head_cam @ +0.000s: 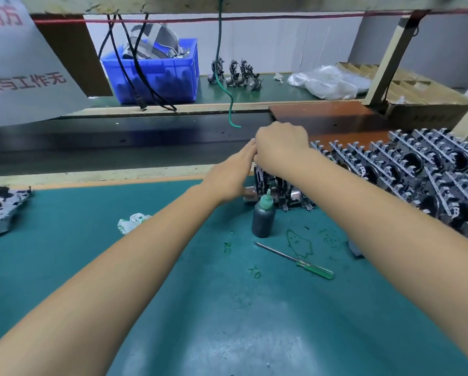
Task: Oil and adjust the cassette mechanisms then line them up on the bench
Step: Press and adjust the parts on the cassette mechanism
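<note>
bench mat [200,308] fills lower frame | rows of cassette mechanisms [417,169] lined up at right | right hand [280,147] curled over top of upright mechanisms [276,185] at centre | left hand [232,172] fingers straight, pressed against their left side | oil bottle [264,213] just below them | screwdriver [295,260] lower right of bottle
</note>
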Demonstrator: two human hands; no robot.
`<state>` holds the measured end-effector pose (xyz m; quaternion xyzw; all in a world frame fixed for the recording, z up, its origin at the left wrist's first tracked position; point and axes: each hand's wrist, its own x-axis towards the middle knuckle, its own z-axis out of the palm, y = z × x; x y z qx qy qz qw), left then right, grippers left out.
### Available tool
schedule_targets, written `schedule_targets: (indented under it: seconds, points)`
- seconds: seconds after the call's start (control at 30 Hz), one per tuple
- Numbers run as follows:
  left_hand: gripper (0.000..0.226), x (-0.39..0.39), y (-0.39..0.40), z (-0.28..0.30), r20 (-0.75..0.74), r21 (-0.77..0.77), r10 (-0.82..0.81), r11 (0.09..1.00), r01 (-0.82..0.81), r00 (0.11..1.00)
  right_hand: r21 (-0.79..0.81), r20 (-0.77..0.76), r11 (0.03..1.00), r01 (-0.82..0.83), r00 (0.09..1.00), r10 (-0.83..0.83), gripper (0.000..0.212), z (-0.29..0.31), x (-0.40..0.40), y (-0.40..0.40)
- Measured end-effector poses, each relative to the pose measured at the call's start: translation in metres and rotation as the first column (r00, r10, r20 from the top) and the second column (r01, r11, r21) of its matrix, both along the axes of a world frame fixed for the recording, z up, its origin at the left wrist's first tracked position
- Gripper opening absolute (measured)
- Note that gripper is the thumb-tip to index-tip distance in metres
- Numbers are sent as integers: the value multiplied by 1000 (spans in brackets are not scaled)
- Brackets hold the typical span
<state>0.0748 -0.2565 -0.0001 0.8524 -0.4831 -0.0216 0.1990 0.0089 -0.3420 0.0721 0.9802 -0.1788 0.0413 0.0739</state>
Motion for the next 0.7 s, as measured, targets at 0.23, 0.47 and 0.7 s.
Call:
schedule_targets:
  seconds: [0.23, 0.47, 0.7]
  points:
    - [27, -24, 85, 40, 122, -135, 91, 988, -75, 988, 150, 132, 955, -254, 963, 236, 16, 18, -34, 59]
    - [29, -43, 199, 27, -11, 118, 409, 907, -405, 912, 261, 87, 772, -580, 810, 580, 13, -14, -13, 149]
    - [23, -21, 315, 35, 343, 297, 581, 679, -671, 739, 451, 212, 525, -722, 658, 723, 19, -35, 27, 253]
